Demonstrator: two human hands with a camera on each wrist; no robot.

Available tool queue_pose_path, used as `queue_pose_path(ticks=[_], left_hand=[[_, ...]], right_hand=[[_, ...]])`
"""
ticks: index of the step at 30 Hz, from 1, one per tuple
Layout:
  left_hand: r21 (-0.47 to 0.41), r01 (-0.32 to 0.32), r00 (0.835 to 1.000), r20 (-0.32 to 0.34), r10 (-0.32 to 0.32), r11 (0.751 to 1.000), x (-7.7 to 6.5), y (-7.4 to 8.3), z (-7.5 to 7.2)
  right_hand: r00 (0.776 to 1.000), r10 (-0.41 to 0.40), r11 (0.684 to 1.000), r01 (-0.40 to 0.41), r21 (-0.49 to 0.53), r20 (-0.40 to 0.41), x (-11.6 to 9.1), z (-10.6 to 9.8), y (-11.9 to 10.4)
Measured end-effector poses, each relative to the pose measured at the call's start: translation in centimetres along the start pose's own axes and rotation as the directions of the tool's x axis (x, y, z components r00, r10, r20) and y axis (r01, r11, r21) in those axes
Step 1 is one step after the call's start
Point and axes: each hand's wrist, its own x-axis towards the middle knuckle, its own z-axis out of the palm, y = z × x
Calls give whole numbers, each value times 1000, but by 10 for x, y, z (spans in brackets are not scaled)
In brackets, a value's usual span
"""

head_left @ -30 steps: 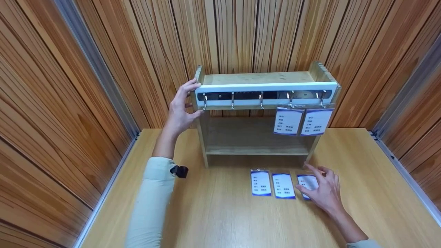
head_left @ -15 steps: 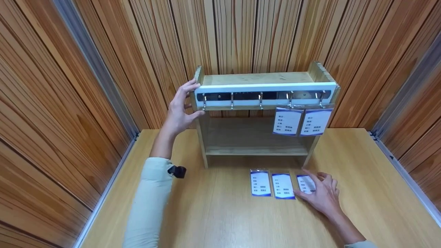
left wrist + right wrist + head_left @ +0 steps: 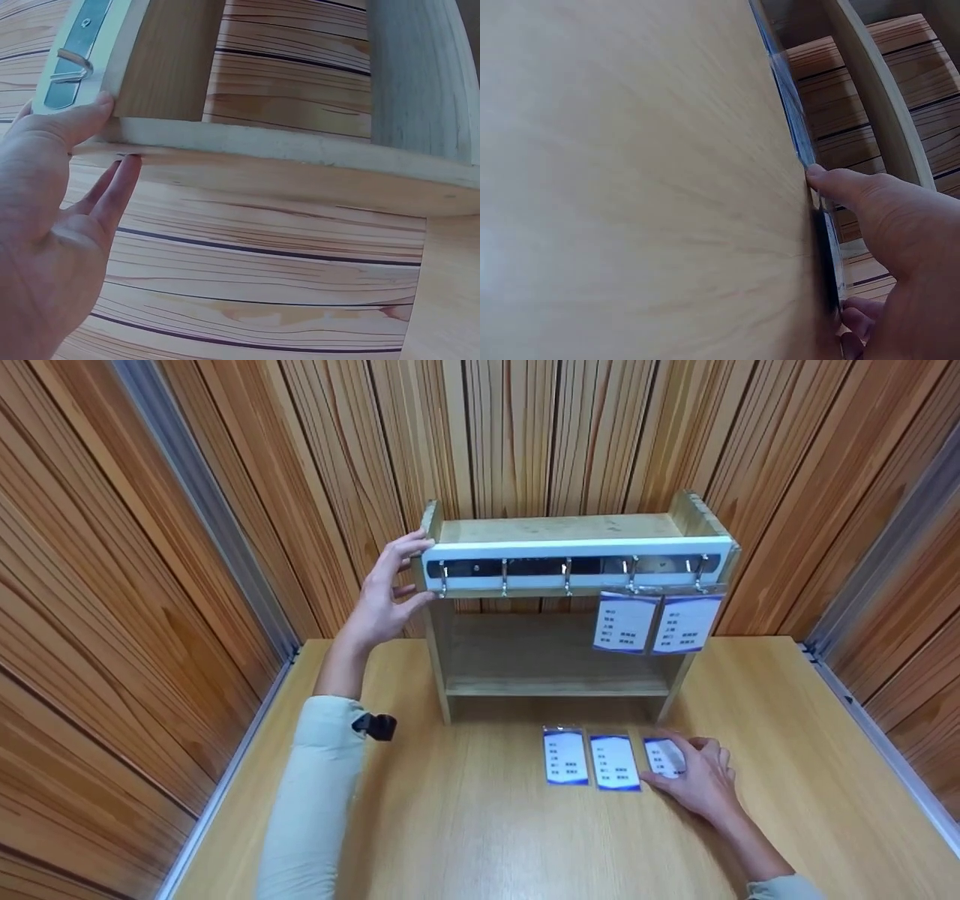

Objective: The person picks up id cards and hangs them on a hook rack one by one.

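Observation:
My left hand (image 3: 382, 596) grips the upper left side of a small wooden shelf (image 3: 555, 687), thumb at the front and fingers along the outer side. In the left wrist view the thumb lies at the end of the white hook rail (image 3: 73, 64). My right hand (image 3: 701, 784) is low over the table, pinching the rightmost ID badge (image 3: 663, 757) between thumb and fingers at its edges; the hand hides its lower right part. In the right wrist view this badge (image 3: 830, 255) shows edge-on. To its left lie a middle badge (image 3: 615, 763) and a left badge (image 3: 565, 757).
Two more badges, one (image 3: 627, 622) beside the other (image 3: 688, 624), hang from the two right hooks of the rail; its three left hooks (image 3: 504, 577) bear nothing. Wood-plank walls (image 3: 225, 472) enclose the table (image 3: 480, 840) at the back and sides.
My right hand has shifted slightly left and closed in on the rightmost badge, covering its lower right part. The left hand stays at the shelf's side.

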Motion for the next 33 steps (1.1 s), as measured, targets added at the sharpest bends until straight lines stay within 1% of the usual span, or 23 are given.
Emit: queue_pose_path(ticks=[5,11,14,18,22,27,33], left_hand=[[1,-6,1000,29,6,1000,0,0,-2],[13,-2,999,40,1,1000,2,0,-3],[9,14,999,38,-14,1000,2,1,-5],[0,54,997,47,-54,999,3,4,-6],[-14,86,994,65,-85,996,5,6,-8],[-31,97,993,66,-95,995,6,6,-10],[-33,87,995,56,-85,996,5,5,-8]], right_hand=[[999,-33,999,33,28,6,-2,-2,2],[998,-67,996,67,51,-1,-4,-4,3],[999,-43,998,43,55,5,-3,-5,4],[1000,8,999,-9,52,20,-3,-8,4],[1000,10,999,-11,46,15,-2,-9,3],[1000,6,999,-7,43,25,0,-11,2],[999,19,999,-21,39,43,0,-11,-3]])
